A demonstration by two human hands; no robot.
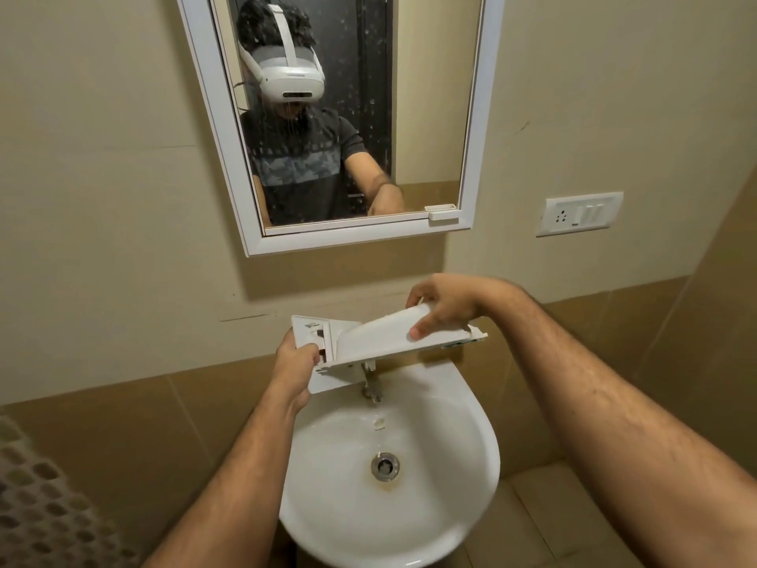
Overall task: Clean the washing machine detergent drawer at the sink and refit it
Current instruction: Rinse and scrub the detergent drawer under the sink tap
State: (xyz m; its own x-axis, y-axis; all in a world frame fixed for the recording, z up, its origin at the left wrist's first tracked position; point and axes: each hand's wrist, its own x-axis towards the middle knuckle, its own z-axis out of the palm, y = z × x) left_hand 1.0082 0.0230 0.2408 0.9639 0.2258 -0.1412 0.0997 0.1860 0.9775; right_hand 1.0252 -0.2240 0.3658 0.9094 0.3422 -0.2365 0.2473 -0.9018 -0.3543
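I have the drawer (381,342) up in the air over the back of the sink (471,477), right above the tap (372,389), tilted so its right end sits higher than its left. My left hand (295,362) grips the left end, fingers curled round the edge near the small compartments. My right hand (444,307) holds the right end, fingers over the far rim and the thumb pressed on the near face. Both hands are clamped on it and neither is free. Judging progress: the drawer is out of the machine and at the basin, so the fetching part is done. I see no stream from the tap, and I cannot tell whether the basin is wet or just glossy, so I cannot say if rinsing has happened or is about to. The drawer looks plain white from here, with no obvious residue on the face turned to me, though the compartments are too small to check. My guess is that I am either tipping it to drain or turning it over to inspect it. What clearly remains is the whole second half: carrying it back and sliding it into the washing machine, which is nowhere in view. A mirror (471,116) hangs on the wall above and a switch plate (579,214) sits to the right.
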